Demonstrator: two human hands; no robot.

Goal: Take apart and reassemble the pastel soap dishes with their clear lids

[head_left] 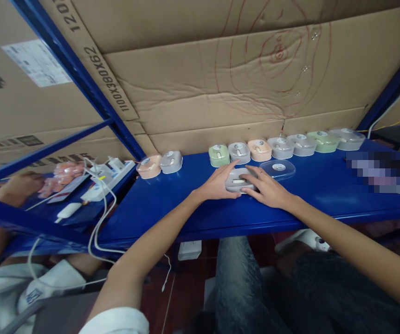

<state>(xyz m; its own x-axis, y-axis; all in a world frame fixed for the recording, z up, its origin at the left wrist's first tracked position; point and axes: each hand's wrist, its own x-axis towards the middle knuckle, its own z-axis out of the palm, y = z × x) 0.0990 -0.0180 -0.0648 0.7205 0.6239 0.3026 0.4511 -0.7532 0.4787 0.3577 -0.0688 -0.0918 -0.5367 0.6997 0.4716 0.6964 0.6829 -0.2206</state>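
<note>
Left hand [219,183] at frame centre, palm down, fingers spread over left side of small grey rounded plastic case [237,181], index stretched toward upper edge; forearm runs down-left to white sleeve at bottom edge. Right hand [267,188] palm down just right of it, fingers curled onto case's right side, thumb tucked under; forearm exits lower right. Both hands grasping the grey case between them, case resting flat on blue metal shelf [186,204], mid-depth, approx centre of frame.

Just right of case, touching or nearly touching right fingertips: clear oval plastic lid w/ round sticker [277,169], lying flat.

Behind hands, along cardboard back wall [221,102]: row of similar small cases [280,146] in green, grey, peach, grey, grey, green, grey, packed side by side, running to upper right. Separate pair, peach and grey cases [159,163], further left, gap between pair and row.

Open room: bare blue surface left of hands up to the pair, and in front of hands to shelf's front edge; also right of lid toward blurred patch at right. Back blocked by row and wall.

Left of frame, beyond slanted blue frame post [81,74]: white power strip w/ cables [107,178], pink wrapped items [61,176], another person's hand [17,188] on neighbouring shelf.
</note>
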